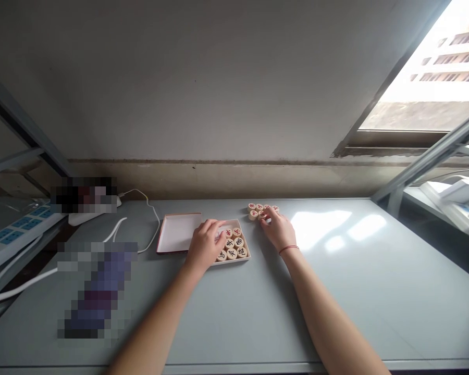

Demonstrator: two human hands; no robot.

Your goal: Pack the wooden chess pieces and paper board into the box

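A shallow white box (247, 249) holds several round wooden Chinese chess pieces (229, 243) with red and black characters. Over the box's left side reaches my left hand (207, 242), its thumb apart from the bent fingers; the hand covers some of the contents. Farther back and to the right, several red-marked Chinese chess pieces (251, 207) stand close together on the grey tabletop (234, 307). My right hand (278, 229) is at the front of this group, fingertips closed round one piece (261, 214), which is partly hidden.
Left of the box lies its red-edged lid (177, 233), inside up. A white cable (155, 229) curves beside it, and a power strip (23, 229) sits at the far left. A blurred-out dark blue item (101, 291) lies at front left. Metal posts (394, 200) and a wall border the table.
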